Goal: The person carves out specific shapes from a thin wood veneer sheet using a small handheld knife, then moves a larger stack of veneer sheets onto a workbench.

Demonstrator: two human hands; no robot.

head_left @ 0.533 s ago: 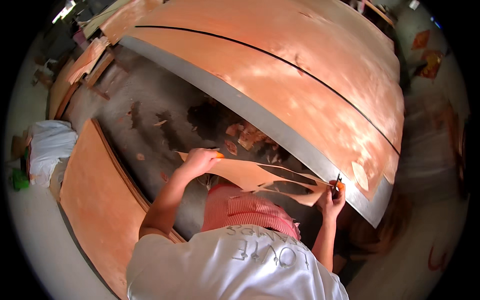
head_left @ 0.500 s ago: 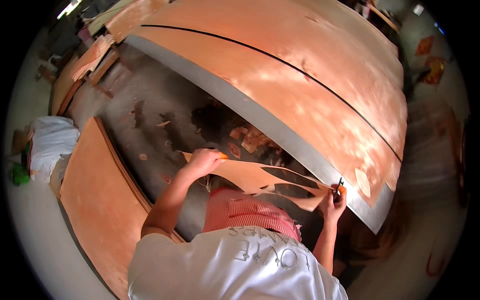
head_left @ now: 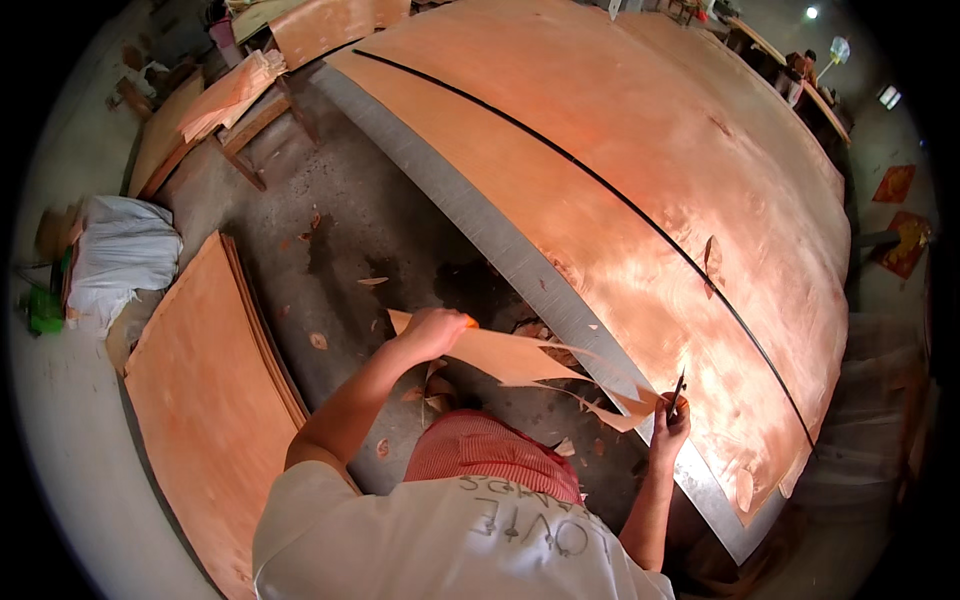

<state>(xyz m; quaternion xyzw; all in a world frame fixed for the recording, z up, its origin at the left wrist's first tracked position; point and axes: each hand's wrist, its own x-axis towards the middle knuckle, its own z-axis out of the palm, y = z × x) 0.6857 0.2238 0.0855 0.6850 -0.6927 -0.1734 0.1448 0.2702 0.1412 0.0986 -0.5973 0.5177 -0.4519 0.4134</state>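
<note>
Stretched between my hands is a ragged strip of thin wood veneer [head_left: 510, 358], with long gaps torn or cut through its right part. My left hand [head_left: 432, 335] is closed on its left end, with orange covering a fingertip. My right hand [head_left: 670, 425] grips the right end, at the metal border [head_left: 460, 205] of the table. A dark, pointed tool [head_left: 677, 392], perhaps a knife, sticks up from the same hand. Beyond lies a large veneer sheet [head_left: 640, 130], crossed by a long black strip [head_left: 570, 150].
Stacked veneer sheets [head_left: 210, 400] stand at my left. Behind them sits a white sack [head_left: 125, 255] near a green object [head_left: 42, 310]. More veneer [head_left: 235, 92] rests on a wooden stand at the far left. Scraps litter the floor [head_left: 330, 230]. Another person [head_left: 803, 72] is at the far right.
The view has shifted, so the table and floor appear farther right and lower. Both hands still hold the veneer strip, whose right part now hangs in thinner, more twisted pieces.
</note>
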